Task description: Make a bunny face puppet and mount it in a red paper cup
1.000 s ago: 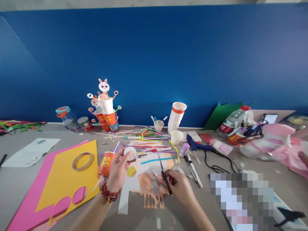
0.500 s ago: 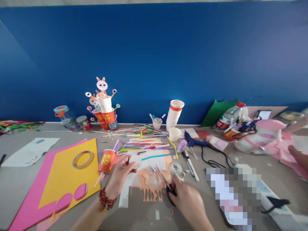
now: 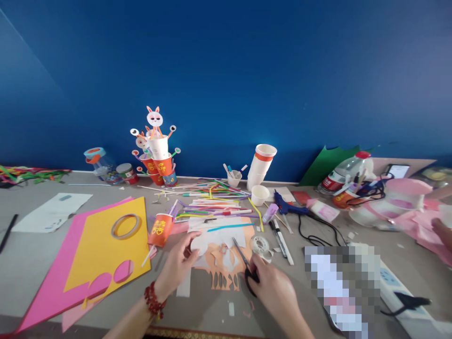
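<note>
My left hand [image 3: 181, 256], with a red bead bracelet on its wrist, pinches a round white paper piece [image 3: 199, 245] by its left edge. In my right hand [image 3: 271, 282] is a pair of scissors [image 3: 245, 260] with black handles, its blades pointing away and up to the left. The blades look close together, to the right of the paper piece and apart from it. Under both lie orange paper scraps [image 3: 221, 278] with cut-out slits and white paper [image 3: 231, 240]. A blue straw [image 3: 229, 227] rests across the white paper.
A red paper cup [image 3: 162, 230] leans left of my left hand, near yellow card [image 3: 106, 240] with a tape roll [image 3: 126, 226]. Clear tape [image 3: 260, 245], pens [image 3: 281, 240] and a glue gun [image 3: 287, 205] lie to the right. Another person's hand [image 3: 443, 235] holds pink material.
The camera view has shifted slightly. The white paper piece in my left hand now shows rounder and farther from the scissors. Both hands keep their holds.
</note>
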`<state>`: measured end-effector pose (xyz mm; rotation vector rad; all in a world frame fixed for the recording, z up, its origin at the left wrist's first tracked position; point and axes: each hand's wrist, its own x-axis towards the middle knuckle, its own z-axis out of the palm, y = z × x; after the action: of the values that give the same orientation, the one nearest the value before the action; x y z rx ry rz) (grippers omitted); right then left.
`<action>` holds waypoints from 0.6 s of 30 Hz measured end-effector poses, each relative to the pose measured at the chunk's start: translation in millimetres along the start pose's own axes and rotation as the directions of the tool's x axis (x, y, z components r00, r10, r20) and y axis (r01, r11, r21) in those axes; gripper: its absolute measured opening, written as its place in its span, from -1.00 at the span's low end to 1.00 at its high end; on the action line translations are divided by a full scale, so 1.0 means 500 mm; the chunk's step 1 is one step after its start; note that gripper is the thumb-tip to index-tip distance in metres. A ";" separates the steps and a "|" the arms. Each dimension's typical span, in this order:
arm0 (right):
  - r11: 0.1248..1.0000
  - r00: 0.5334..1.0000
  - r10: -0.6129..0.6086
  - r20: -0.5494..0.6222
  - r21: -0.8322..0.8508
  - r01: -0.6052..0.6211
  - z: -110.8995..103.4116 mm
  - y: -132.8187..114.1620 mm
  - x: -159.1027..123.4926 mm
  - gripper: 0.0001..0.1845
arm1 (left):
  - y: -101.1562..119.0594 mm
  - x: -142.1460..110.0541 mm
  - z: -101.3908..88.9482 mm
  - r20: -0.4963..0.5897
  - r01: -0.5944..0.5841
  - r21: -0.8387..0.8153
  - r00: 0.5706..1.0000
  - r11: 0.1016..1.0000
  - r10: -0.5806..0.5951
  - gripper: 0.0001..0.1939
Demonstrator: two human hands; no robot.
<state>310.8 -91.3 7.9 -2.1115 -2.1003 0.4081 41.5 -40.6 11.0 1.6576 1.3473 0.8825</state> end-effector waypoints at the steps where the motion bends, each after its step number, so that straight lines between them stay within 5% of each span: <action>1: 1.000 1.000 -0.004 0.009 0.009 0.004 0.000 0.001 0.000 -0.91 | -0.004 -0.007 -0.005 0.010 -0.011 0.068 1.000 0.998 0.010 -0.61; 9: 0.999 0.999 0.006 0.031 0.041 -0.007 -0.008 -0.003 0.000 -0.89 | -0.024 -0.058 0.017 0.089 -0.169 0.347 0.985 0.923 0.147 -0.66; 14: 0.999 0.999 0.004 0.033 0.033 -0.005 -0.009 -0.004 -0.001 -0.88 | -0.006 -0.039 0.044 0.136 -0.286 0.428 0.958 0.858 0.251 -0.62; 18: 0.999 0.999 0.012 0.039 0.052 -0.014 -0.005 0.001 -0.003 -0.90 | -0.003 -0.010 0.018 0.122 -0.310 0.547 0.948 0.777 0.293 -0.60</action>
<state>311.9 -92.5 10.3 -2.1062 -2.0738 0.5040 48.1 -46.7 5.6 2.3899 1.4269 0.6577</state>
